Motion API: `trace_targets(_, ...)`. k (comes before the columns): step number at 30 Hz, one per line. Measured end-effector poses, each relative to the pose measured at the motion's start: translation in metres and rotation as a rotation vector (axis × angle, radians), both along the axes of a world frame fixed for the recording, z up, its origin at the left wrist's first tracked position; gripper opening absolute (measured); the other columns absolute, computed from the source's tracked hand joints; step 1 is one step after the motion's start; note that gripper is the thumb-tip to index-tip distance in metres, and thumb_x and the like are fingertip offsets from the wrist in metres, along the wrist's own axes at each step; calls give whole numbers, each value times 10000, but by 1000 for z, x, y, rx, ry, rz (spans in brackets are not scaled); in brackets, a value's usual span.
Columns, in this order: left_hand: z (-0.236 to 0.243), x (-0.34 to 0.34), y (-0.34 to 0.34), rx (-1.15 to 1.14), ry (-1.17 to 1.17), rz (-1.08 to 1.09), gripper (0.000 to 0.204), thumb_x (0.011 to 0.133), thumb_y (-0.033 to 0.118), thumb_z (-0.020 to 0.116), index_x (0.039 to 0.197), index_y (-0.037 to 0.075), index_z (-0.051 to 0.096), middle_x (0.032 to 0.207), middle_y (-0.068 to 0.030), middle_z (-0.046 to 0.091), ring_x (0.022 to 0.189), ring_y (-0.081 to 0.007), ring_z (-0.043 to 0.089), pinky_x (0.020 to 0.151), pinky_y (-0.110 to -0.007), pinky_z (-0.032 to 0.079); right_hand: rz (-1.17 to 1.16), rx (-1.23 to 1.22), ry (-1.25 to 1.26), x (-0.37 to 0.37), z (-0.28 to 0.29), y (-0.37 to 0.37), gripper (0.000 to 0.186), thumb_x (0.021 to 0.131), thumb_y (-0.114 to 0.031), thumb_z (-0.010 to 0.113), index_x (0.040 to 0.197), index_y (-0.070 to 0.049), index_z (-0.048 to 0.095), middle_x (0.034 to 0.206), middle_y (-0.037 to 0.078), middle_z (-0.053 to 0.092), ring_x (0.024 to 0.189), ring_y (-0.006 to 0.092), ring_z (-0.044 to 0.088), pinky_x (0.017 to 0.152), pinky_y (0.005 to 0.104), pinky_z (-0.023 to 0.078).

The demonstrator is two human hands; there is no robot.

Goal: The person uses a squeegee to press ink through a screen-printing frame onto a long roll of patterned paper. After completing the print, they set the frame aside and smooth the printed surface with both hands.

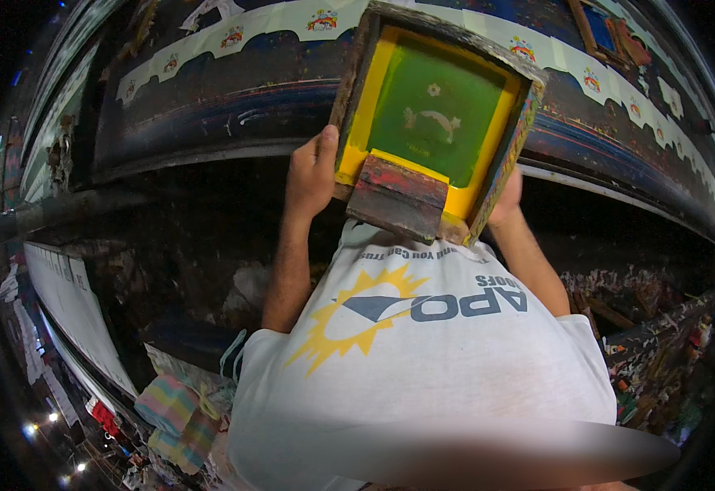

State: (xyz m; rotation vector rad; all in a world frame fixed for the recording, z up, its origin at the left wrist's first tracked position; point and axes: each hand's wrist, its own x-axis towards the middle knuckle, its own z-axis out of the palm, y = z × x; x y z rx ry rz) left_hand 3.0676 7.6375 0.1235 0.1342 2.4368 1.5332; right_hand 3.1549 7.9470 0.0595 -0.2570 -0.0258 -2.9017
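White pieces (279,37) at left are already printed; the left hand (312,180) clasps the screen frame (455,31), squeegee (398,199) inside, over the table's (210,123) near edge; the right hand's (507,202) fingers are hidden, grip unclear; pieces at right look printed too; what remains, I cannot tell.

Dim interior. Long, paint-stained dark table (210,86) spans the far side. Small bright lights (30,430) show near left; heaped scraps (656,356) lie near right.
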Motion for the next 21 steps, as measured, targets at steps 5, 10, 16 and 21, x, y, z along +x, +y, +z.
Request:
trace_targets(5, 7, 0, 0, -63, -86, -14, 652, 1152, 539, 438, 1101, -37, 738, 909, -160, 737, 890, -214, 679, 840, -407, 521, 36, -141, 71, -9, -1, 11, 958, 1048, -771, 386, 1649, -24, 397, 1672, 232, 442, 1542, 428, 422, 1272, 625, 313)
trace_targets(10, 7, -2, 0, -42, -56, -21, 656, 1154, 535, 437, 1140, -44, 743, 950, -152, 750, 919, -215, 683, 861, -403, 527, -155, 646, -302, -4, -9, 10, 1039, 1017, -822, 373, 1664, -10, 345, 1673, 270, 418, 1541, 438, 418, 1281, 600, 310)
trace_targets(16, 0, -5, 0, -1, -130, -26, 625, 1166, 487, 431, 1150, -61, 733, 971, -148, 757, 930, -198, 681, 860, -390, 529, 3, -12, 107, -17, -7, 26, 1087, 984, -875, 345, 1655, -20, 371, 1670, 252, 429, 1553, 437, 397, 1294, 603, 277)
trace_targets(21, -1, -2, -1, -44, -55, -30, 618, 1167, 482, 432, 1149, -58, 731, 978, -156, 756, 928, -192, 678, 865, -385, 527, 42, -247, 17, -12, -1, -1, 1049, 989, -867, 350, 1659, -61, 391, 1681, 250, 414, 1555, 439, 392, 1286, 616, 284)
